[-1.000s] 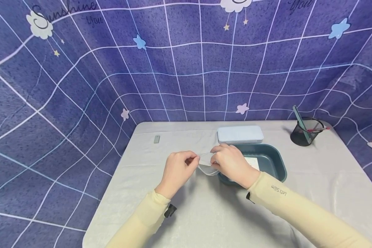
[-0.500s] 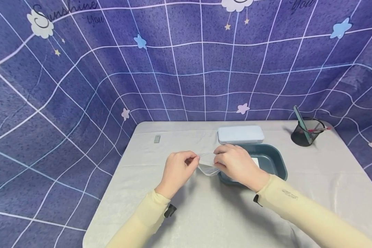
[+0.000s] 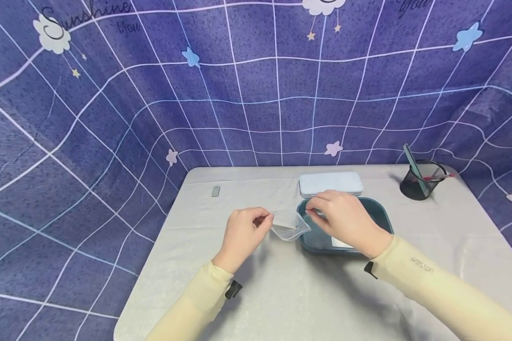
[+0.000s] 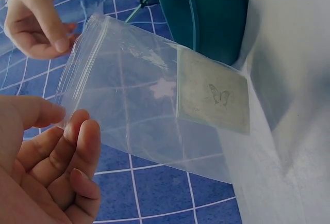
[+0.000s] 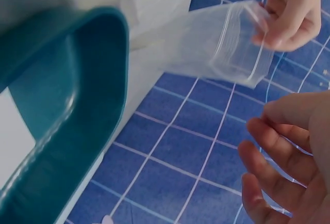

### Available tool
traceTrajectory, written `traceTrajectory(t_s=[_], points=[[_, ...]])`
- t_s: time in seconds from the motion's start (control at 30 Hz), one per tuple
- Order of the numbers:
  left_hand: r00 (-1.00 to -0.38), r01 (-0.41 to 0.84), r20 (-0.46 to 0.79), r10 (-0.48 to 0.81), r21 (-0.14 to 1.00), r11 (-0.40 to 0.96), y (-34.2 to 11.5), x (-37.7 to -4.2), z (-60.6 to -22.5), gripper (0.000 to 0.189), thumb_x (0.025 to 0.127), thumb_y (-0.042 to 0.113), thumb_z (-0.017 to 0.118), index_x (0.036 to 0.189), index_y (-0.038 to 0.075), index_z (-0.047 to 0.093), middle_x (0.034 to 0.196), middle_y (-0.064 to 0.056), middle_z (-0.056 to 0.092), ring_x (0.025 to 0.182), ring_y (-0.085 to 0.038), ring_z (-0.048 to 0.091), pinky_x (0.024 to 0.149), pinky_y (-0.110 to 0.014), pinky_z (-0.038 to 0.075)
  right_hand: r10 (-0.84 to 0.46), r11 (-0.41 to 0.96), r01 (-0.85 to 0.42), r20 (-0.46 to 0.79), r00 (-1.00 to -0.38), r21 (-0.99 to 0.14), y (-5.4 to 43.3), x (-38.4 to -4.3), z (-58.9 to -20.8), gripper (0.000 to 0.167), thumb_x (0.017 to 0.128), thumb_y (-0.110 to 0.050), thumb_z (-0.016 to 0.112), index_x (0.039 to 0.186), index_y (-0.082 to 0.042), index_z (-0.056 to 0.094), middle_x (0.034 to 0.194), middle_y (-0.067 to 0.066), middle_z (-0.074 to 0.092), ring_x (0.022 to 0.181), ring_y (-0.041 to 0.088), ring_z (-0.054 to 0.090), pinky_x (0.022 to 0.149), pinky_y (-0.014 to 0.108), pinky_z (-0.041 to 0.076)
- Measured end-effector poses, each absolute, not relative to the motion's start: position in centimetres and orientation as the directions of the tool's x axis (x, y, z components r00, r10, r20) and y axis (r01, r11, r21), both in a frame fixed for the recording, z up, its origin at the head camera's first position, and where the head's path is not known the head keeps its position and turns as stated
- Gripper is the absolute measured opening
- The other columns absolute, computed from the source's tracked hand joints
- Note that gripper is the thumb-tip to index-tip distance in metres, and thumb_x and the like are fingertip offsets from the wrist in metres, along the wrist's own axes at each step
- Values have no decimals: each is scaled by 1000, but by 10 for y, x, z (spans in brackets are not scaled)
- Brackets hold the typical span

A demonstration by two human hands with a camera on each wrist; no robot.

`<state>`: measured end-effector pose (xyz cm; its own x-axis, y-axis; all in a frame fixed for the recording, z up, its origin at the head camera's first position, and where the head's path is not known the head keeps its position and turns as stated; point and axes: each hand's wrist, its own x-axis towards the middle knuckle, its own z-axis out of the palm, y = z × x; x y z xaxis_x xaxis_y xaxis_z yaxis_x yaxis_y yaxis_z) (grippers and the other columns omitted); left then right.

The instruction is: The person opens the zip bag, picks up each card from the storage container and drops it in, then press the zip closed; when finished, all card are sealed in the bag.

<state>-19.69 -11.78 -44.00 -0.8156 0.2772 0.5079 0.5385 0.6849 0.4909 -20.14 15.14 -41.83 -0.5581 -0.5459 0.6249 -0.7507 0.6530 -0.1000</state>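
Observation:
My left hand [image 3: 242, 234] pinches the rim of a clear zip bag [image 3: 288, 226] between thumb and index finger, and the bag's mouth gapes. In the left wrist view, a pale square pad with a butterfly print [image 4: 214, 92] lies at the bottom of the bag. Apart from the bag, my right hand [image 3: 347, 221] hovers over the dark green tray [image 3: 387, 221], with fingers loosely bent and holding nothing in the right wrist view. A white paper-like piece [image 3: 339, 243] lies in the tray, partly hidden by that hand.
Behind the tray sits a light blue flat case [image 3: 330, 183]. A black mesh pen cup [image 3: 413, 185] with a green strip and a red pen stands at the back right. A small grey rectangular piece [image 3: 215, 191] lies at the back left of the white-covered table [image 3: 273, 298].
My right hand has let go of the bag's rim and moved right, over the tray. The bag's mouth now spreads wider. My left hand keeps its place and its pinch.

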Motion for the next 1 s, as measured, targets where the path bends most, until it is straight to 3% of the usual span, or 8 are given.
traceTrajectory(t_s=[0.2,0.53,0.77,1.0], points=[[-818,536,508,272,497,683,-118,-196,-440,11,92,16,73,86,16,81,71,13,70,59,0,58,61,-26,50,-521,699,-708,604,-603,-103,165,-209,-420,14,83,-4,80,89,-15,75,83,-7,69,71,14,64,61,37,53],[-819,532,509,266,497,685,-120,-196,-441,11,92,16,73,85,16,81,71,13,69,59,0,58,61,-26,50,-494,766,-625,483,-723,-152,187,-227,-439,13,84,-3,76,88,-16,79,80,-7,68,71,17,65,60,43,55],[-821,530,505,267,498,686,-121,-196,-441,11,93,17,73,86,16,81,72,13,70,59,0,58,62,-25,50,-493,795,-577,354,-795,-187,203,-243,-456,7,85,-5,76,86,-11,79,82,-1,73,73,23,70,67,49,58],[-820,532,507,266,501,683,-121,-197,-442,11,92,16,73,85,16,81,71,13,70,59,0,58,62,-25,50,-487,821,-535,246,-838,-198,220,-254,-480,11,83,-4,75,80,-15,77,77,-5,71,64,19,64,60,50,55]])
